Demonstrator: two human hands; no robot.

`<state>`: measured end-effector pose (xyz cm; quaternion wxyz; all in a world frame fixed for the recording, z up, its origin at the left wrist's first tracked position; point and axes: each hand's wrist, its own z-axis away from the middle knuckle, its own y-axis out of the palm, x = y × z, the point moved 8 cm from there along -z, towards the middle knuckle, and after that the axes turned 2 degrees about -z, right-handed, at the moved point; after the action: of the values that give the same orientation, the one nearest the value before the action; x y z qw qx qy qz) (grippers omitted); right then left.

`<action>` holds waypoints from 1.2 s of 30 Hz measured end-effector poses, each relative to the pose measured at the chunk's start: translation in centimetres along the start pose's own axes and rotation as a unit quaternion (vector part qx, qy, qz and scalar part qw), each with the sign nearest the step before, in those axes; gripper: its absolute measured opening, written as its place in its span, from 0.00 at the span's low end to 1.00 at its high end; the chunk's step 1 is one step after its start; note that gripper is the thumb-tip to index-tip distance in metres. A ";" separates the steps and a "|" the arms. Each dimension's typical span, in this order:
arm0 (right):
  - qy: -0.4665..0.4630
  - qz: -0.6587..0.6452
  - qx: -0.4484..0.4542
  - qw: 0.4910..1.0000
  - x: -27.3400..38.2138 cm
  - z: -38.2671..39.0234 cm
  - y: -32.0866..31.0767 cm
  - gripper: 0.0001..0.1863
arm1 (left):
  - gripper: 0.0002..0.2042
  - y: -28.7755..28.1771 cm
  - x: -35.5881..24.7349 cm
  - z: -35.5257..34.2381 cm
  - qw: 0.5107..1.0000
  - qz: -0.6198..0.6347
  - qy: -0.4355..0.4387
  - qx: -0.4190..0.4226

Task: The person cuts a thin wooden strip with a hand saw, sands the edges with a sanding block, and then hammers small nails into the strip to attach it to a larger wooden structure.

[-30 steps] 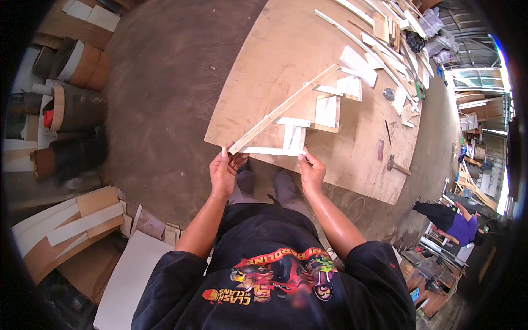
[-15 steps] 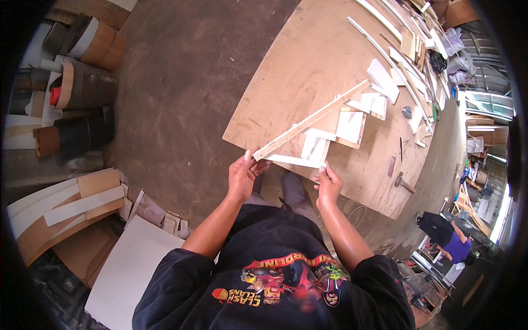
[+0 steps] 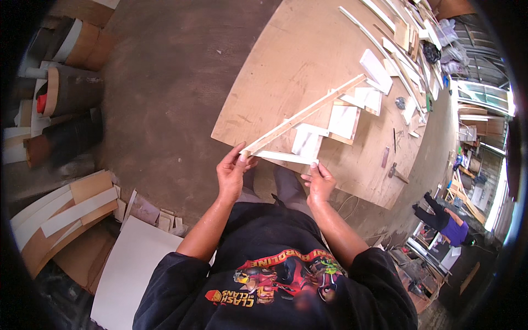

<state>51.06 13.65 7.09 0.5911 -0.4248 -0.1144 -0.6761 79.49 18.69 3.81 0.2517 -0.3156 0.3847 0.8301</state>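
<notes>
White and bare wood make up a stepped frame [image 3: 307, 143], held over the table's near left corner. Its long axis is the diagonal strip [image 3: 302, 114], slanting from the near left corner to a tip pointing away and rightward; the steps face right. At that left corner the left hand [image 3: 232, 171] pinches the joint, thumb against fingers; the right hand [image 3: 320, 184] nips the right end of the near white strip [image 3: 280, 157]. Whether the far tip touches the tabletop, I cannot tell.

Dark floor [image 3: 159, 104] spreads left of the brown plywood table [image 3: 275, 82], while the workshop opens rightward.

Rolled sheets [image 3: 71, 91] line the far left, above curved boards [image 3: 82, 217]. A white block [image 3: 376, 71] lies just beyond the tip, then heaped offcuts [image 3: 404, 37] crowd the table's far side. A hammer [image 3: 397, 173] lies near the right edge; farther right is another person [image 3: 455, 228] in purple.
</notes>
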 end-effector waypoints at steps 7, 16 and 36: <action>-0.048 0.036 0.028 0.998 1.4 0.5 0.6 0.20 | 0.19 -0.2 -0.9 -0.9 0.999 -0.040 -0.004 -0.019; -0.180 0.178 0.073 0.965 2.7 -0.3 0.4 0.23 | 0.16 0.3 -2.3 -2.2 0.998 -0.062 -0.003 0.011; -0.697 0.414 0.426 0.403 10.8 -0.2 5.7 0.24 | 0.17 -0.4 -2.6 -3.2 0.996 -0.085 0.029 0.018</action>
<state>56.76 4.31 12.64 0.6189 -0.4374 -0.5702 0.3171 82.60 15.96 3.89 0.3159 -0.3666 0.3786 0.7890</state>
